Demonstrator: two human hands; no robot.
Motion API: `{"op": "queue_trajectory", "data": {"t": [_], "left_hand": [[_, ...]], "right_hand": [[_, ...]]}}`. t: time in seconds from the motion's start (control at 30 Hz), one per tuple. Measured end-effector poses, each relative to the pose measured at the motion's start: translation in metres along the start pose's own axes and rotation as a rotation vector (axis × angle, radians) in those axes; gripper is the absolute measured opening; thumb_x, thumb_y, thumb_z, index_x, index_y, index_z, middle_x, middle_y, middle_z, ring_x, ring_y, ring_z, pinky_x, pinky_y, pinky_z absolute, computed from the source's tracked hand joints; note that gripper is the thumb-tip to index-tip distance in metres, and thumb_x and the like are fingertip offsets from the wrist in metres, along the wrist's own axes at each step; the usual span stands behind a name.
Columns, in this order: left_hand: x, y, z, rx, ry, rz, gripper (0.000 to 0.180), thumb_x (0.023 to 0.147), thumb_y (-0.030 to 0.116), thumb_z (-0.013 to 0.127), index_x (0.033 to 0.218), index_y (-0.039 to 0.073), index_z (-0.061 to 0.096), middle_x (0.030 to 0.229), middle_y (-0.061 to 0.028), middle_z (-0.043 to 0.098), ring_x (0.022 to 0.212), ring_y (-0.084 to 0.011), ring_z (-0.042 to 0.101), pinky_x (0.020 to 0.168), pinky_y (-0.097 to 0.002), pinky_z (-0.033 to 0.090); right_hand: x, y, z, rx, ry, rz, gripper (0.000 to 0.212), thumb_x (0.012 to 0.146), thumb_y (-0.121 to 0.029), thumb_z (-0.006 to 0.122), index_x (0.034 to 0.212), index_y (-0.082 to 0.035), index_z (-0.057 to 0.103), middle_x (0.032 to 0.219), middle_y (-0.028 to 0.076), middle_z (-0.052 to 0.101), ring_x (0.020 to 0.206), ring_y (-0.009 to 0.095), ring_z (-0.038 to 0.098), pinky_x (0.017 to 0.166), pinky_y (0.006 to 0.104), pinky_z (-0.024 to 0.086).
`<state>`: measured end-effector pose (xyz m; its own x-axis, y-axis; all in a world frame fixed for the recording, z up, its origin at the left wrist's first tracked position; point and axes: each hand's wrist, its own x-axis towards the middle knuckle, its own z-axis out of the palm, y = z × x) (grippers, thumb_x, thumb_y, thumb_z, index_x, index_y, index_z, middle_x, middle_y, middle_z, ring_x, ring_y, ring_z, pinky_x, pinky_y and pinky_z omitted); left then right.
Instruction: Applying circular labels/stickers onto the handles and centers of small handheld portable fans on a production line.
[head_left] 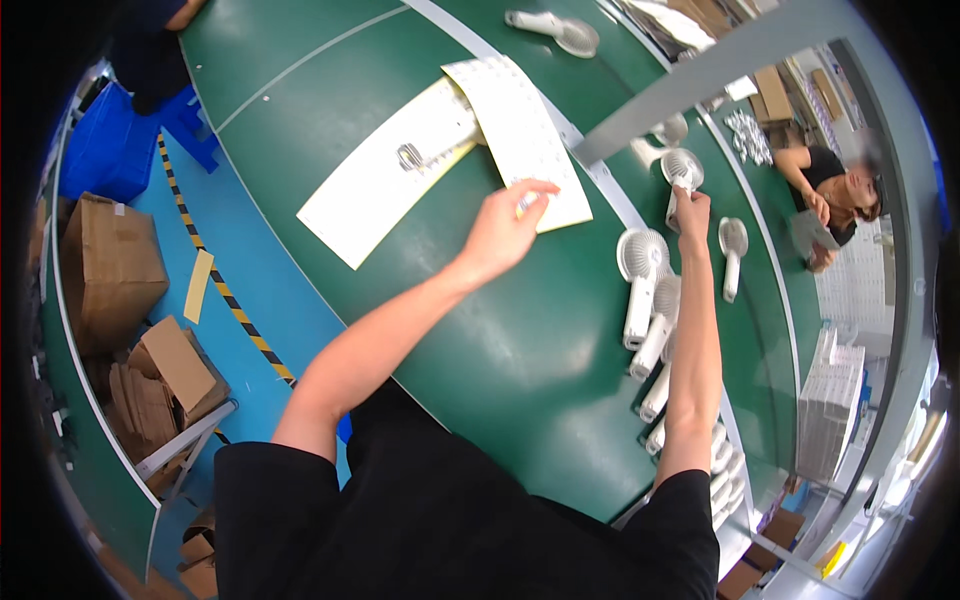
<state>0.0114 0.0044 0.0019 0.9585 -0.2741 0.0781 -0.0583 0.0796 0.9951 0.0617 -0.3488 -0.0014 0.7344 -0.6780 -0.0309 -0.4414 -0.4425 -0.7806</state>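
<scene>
My right hand (690, 212) is wrapped round the handle of a white handheld fan (682, 166), its round grille pointing away from me. My left hand (503, 232) is over the near end of a white sheet of labels (535, 150). Thumb and forefinger are pinched on a small whitish bit that I cannot make out. A second white sheet (350, 215) with yellow edges lies to the left, partly under the first. A pale object (455, 132) shows between the two sheets, its end covered. Beside my right forearm, more white fans (640, 290) lie in a row.
A grey metal post (700, 85) slants over the green table (500, 400). Single fans lie at the far side (560, 32) and right (733, 255). A co-worker (835, 195) sits across on the right. Cardboard boxes (115, 270) and a blue bin (110, 145) stand at left.
</scene>
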Motion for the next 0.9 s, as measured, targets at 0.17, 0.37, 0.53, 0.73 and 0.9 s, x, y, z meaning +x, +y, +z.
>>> {"op": "queue_trajectory", "data": {"t": [0.17,0.37,0.53,0.73,0.9], "left_hand": [[0.0,0.0,0.0,0.002,-0.002,-0.002,0.023,0.097,0.014,0.052,0.111,0.002,0.065,0.111,-0.0113,0.069,0.107,-0.0199,0.062,0.094,-0.03,0.045],[0.002,-0.004,-0.003,0.011,0.041,0.058,0.023,0.094,0.011,0.051,0.109,0.002,0.065,0.1,-0.0154,0.071,0.084,-0.024,0.068,0.079,-0.0343,0.051],[0.002,-0.005,-0.001,-0.006,0.04,0.1,0.023,0.092,0.011,0.051,0.108,0.002,0.066,0.093,-0.0144,0.071,0.066,-0.0206,0.065,0.067,-0.034,0.05],[-0.002,0.0,-0.003,0.004,-0.001,0.025,0.023,0.091,0.011,0.052,0.107,0.004,0.066,0.091,-0.0152,0.071,0.066,-0.0214,0.065,0.066,-0.0338,0.05],[-0.002,0.005,0.0,0.048,-0.085,0.031,0.022,0.094,0.01,0.052,0.109,0.005,0.067,0.103,-0.0082,0.071,0.074,-0.0139,0.062,0.072,-0.0297,0.05]], "right_hand": [[0.051,-0.032,0.054,-0.531,0.265,-0.324,0.061,0.083,-0.049,0.065,0.115,0.001,0.059,0.117,0.028,0.058,0.118,0.042,0.049,0.101,0.0497,0.036],[0.079,-0.059,0.101,-0.665,0.083,-0.31,0.068,0.084,-0.055,0.058,0.118,0.005,0.062,0.122,0.026,0.061,0.108,0.042,0.061,0.094,0.0485,0.047],[0.078,-0.056,0.107,-0.101,-0.093,-0.24,0.051,0.086,-0.035,0.064,0.123,0.0,0.058,0.114,0.019,0.065,0.102,0.033,0.065,0.087,0.0428,0.051],[-0.012,-0.072,0.051,0.612,-0.259,-0.027,0.026,0.09,-0.015,0.067,0.107,0.0,0.055,0.092,0.008,0.061,0.071,0.018,0.064,0.058,0.0301,0.055],[-0.12,-0.072,-0.001,0.904,-0.165,-0.107,0.021,0.098,-0.019,0.059,0.107,-0.002,0.053,0.088,0.007,0.058,0.066,0.016,0.059,0.056,0.0308,0.049]]}}
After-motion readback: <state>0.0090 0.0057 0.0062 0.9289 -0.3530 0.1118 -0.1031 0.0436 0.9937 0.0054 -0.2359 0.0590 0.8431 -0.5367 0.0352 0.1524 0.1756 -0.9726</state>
